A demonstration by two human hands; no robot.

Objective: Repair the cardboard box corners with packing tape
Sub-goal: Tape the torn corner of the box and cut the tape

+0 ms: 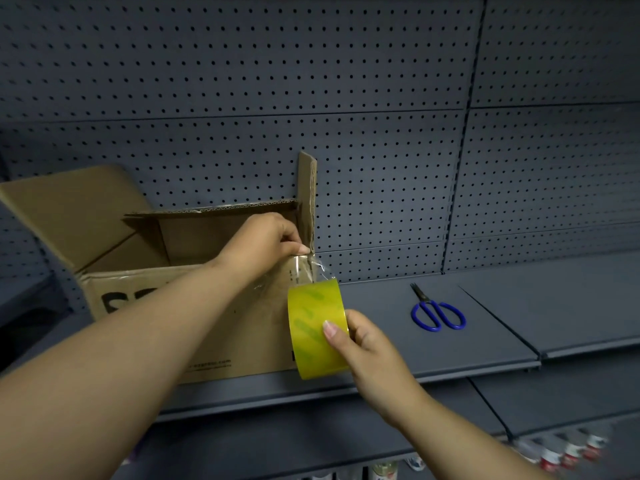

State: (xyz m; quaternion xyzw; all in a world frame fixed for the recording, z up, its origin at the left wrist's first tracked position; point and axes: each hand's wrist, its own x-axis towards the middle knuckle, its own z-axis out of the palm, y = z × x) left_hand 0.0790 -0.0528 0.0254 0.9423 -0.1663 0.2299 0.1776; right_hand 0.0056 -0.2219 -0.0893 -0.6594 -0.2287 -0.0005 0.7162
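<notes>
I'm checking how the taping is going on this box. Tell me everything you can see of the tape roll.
The tape roll is a wide roll of clear packing tape that looks yellow-green and glossy, with paler streaks. The right hand grips it on edge, thumb across its outer face, in front of the box's right corner. A clear, wrinkled strip runs up from it to that corner, where the left hand pinches its end. Its core is hidden.
</notes>
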